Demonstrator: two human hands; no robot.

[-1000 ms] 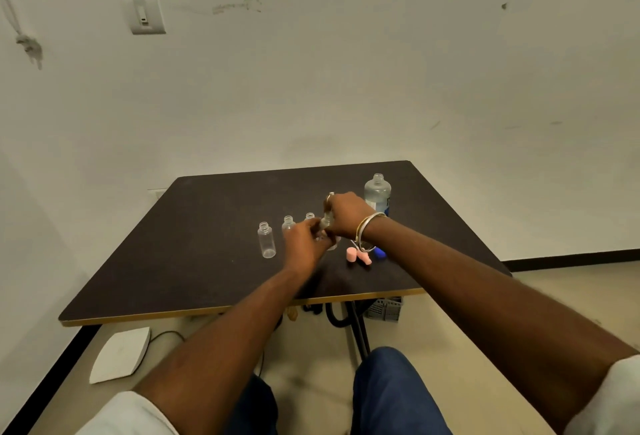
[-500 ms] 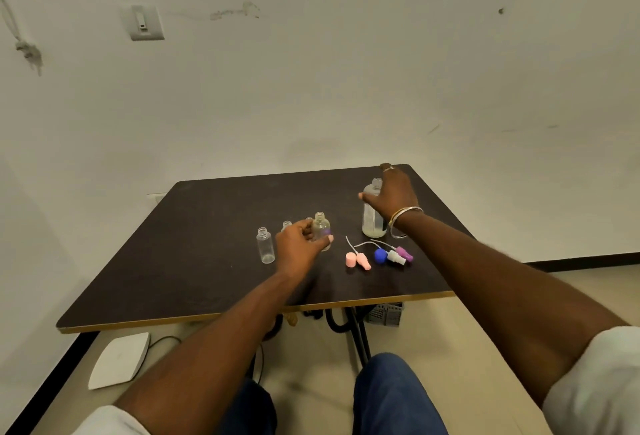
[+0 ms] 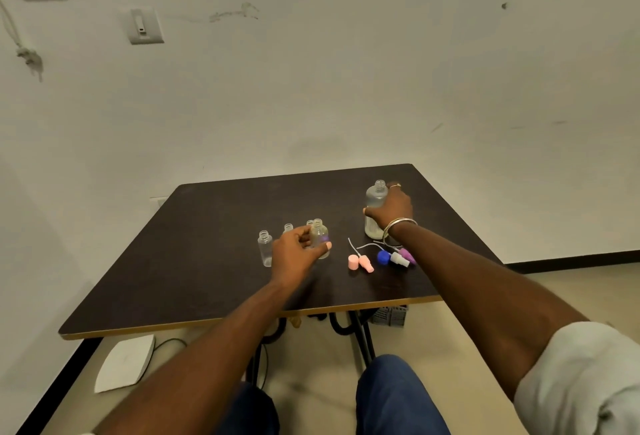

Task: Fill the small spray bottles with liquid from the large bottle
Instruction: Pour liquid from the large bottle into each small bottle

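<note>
Right hand (image 3: 389, 207) gripping upright large bottle (image 3: 375, 206), neck up

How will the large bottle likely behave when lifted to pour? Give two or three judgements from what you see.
The large bottle looks like translucent plastic, so probably light and slightly squeezable in the right hand. Its neck appears uncapped, so quick tipping may spill. Tall and narrow, it would likely topple if pushed high up.
</note>
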